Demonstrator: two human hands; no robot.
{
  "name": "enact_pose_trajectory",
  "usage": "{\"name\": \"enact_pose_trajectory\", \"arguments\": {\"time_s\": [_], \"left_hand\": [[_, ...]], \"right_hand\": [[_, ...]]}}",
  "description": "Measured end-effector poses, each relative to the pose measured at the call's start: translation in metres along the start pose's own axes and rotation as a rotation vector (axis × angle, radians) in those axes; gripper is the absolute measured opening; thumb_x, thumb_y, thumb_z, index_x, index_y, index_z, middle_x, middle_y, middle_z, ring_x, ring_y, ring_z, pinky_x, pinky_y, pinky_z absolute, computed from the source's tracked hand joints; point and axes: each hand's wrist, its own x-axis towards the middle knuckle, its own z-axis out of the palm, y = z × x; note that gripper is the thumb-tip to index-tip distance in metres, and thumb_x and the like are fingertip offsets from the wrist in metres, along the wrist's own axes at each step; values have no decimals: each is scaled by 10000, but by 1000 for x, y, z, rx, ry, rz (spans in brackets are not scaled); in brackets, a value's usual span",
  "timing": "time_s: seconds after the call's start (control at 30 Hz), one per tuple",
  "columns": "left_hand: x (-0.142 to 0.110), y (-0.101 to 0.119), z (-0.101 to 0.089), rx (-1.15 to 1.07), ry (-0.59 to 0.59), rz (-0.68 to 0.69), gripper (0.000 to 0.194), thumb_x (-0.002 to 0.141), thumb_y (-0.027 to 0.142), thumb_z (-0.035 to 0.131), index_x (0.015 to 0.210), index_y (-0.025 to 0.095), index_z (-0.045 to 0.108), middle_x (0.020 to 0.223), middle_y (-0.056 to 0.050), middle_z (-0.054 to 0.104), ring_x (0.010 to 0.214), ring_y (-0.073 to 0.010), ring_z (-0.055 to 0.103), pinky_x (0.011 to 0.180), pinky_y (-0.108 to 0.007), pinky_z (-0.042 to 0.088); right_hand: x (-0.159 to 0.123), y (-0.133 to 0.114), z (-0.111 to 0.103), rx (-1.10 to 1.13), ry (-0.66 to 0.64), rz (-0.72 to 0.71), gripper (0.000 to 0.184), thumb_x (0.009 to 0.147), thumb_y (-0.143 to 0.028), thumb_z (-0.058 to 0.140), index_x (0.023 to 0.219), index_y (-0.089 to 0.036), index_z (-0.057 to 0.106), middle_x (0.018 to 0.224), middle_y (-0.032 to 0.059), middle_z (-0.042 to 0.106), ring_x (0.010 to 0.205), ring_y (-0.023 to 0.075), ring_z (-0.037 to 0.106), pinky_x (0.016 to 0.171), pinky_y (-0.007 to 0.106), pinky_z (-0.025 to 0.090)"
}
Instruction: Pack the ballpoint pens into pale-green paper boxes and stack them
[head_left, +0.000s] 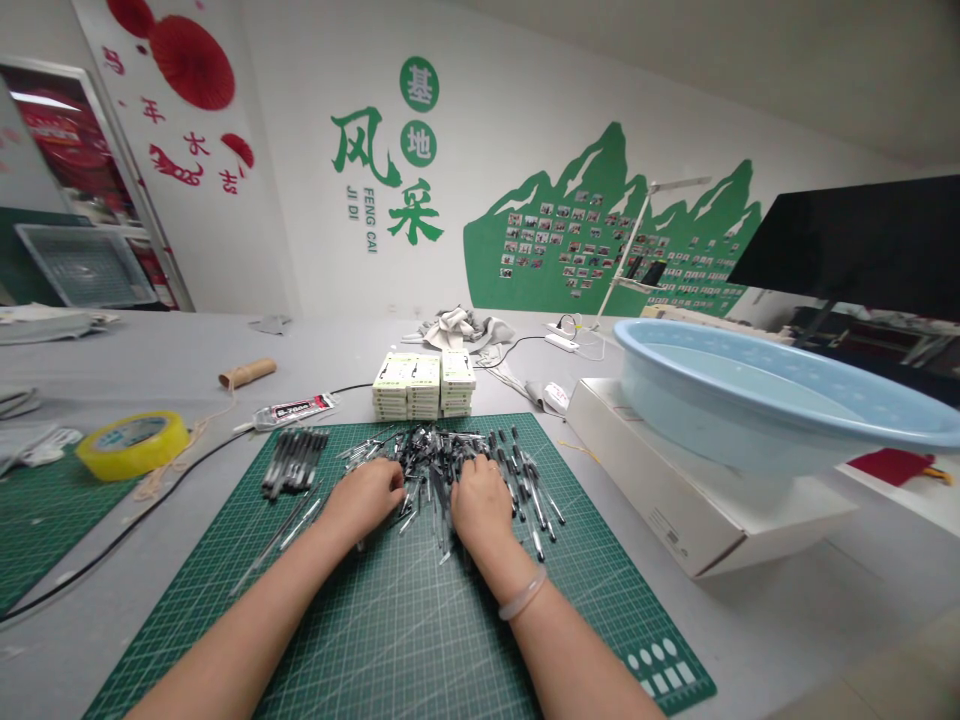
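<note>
A loose pile of pens and clear pen parts lies on the green cutting mat. My left hand rests at the pile's near left side, its fingers curled; anything inside them is hidden. At the near right side, my right hand reaches into the pile with bent fingers, and its fingertips are covered by the hand and pens. A neat group of dark-capped pens lies left of the pile. Several loose pens are scattered to the right of my right hand.
Small stacked boxes stand behind the pile. On the left are yellow tape, a wooden handle, a glue tube and a black cable. A blue basin sits on a white box at right.
</note>
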Motion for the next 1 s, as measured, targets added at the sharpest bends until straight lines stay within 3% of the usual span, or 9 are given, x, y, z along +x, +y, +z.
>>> {"name": "enact_pose_trajectory", "arguments": {"time_s": [0.27,0.5,0.67,1.0], "left_hand": [[-7,29,-6,-2,53,30,112,796,269,505,796,227,609,867,-31,637,790,-181,578,637,-270,356],[-15,68,13,27,9,32,140,799,349,529,800,218,578,882,-40,635,813,-199,604,637,-278,398],[-15,70,22,73,-4,-24,154,811,324,503,842,199,588,940,-82,649,842,-220,623,680,-303,434],[-12,64,20,43,-8,-137,179,779,241,483,773,148,636,896,-175,691,841,-302,658,677,-365,461]], "right_hand": [[0,-1,-1,-10,-4,21,113,813,-134,533,905,-111,596,935,149,569,924,255,499,746,329,407],[0,-1,-2,-6,-6,9,156,796,-194,595,927,-109,598,941,144,575,921,261,510,761,332,413],[0,0,-2,-11,-15,16,134,807,-156,565,928,-113,606,938,142,584,928,252,516,760,320,414],[-1,-2,3,1,-3,30,141,806,-140,552,910,-88,630,928,163,598,910,263,539,740,331,426]]}}
